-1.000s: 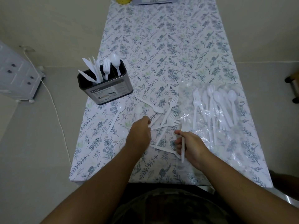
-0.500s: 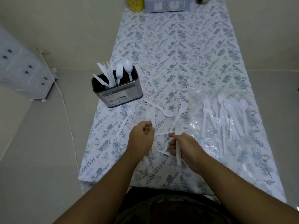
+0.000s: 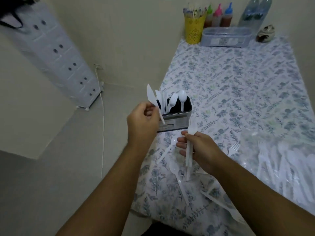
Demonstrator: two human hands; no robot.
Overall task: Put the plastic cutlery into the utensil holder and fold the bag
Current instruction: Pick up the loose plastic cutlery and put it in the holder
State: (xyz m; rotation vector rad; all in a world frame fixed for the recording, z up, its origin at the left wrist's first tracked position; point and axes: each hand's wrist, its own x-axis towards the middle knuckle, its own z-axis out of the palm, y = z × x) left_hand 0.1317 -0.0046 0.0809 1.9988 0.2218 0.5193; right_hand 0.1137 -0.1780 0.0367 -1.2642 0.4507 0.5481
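Observation:
My left hand (image 3: 143, 123) is raised and pinches a white plastic knife (image 3: 152, 101), blade up, just left of the metal utensil holder (image 3: 177, 120). The holder stands at the table's left edge and carries white knives, forks and a spoon (image 3: 182, 99). My right hand (image 3: 201, 149) grips a bundle of white forks (image 3: 190, 150), handles down, just in front of the holder. Loose spoons (image 3: 177, 178) and a knife (image 3: 221, 205) lie on the floral tablecloth below my hands. The clear plastic bag (image 3: 255, 138) lies flat at the right with several forks and spoons (image 3: 281, 160) on it.
At the table's far end stand a yellow holder of sticks (image 3: 194, 29), sauce bottles (image 3: 218, 16), water bottles (image 3: 254, 12), a clear lidded box (image 3: 226, 37) and a shell (image 3: 265, 34). A white drawer unit (image 3: 56, 60) and a cord (image 3: 102, 126) are on the floor to the left.
Both hands have lifted from the table toward the holder. My left hand now holds a knife upright beside it. My right hand still carries forks. The view swung left and up.

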